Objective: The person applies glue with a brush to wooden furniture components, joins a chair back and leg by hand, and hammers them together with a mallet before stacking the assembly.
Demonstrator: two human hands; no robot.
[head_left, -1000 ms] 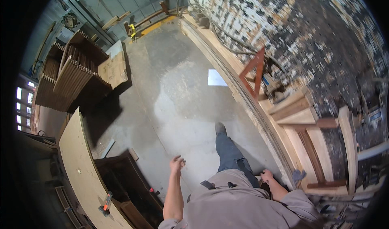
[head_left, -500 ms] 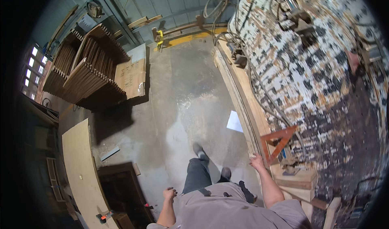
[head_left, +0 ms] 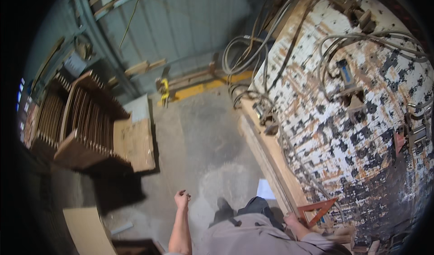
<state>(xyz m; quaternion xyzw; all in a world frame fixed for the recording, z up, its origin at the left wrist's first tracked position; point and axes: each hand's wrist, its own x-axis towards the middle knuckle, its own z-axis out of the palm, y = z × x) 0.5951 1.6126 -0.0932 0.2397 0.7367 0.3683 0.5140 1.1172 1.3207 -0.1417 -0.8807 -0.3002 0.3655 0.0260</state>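
My right hand (head_left: 293,220) is at the near end of the long wooden planks (head_left: 267,163) along the bench edge, its fingers closed over the edge. Just right of it is a reddish-brown triangular set square (head_left: 320,211) with an open middle. My left hand (head_left: 182,200) hangs over the floor in front of me, loosely curled with a gap between thumb and fingers. Nothing shows in it.
At right spreads a large, scarred metal bench (head_left: 330,133) with clamps and cables (head_left: 334,51). White paper (head_left: 266,189) lies beside the planks. Stacked brown boards (head_left: 88,119) and a carton (head_left: 134,140) stand at left. A pale board (head_left: 86,230) is at lower left.
The view has tipped up and moved forward, showing more of the far wall. My left forearm reaches farther forward. My right hand stays at the plank edge beside the set square.
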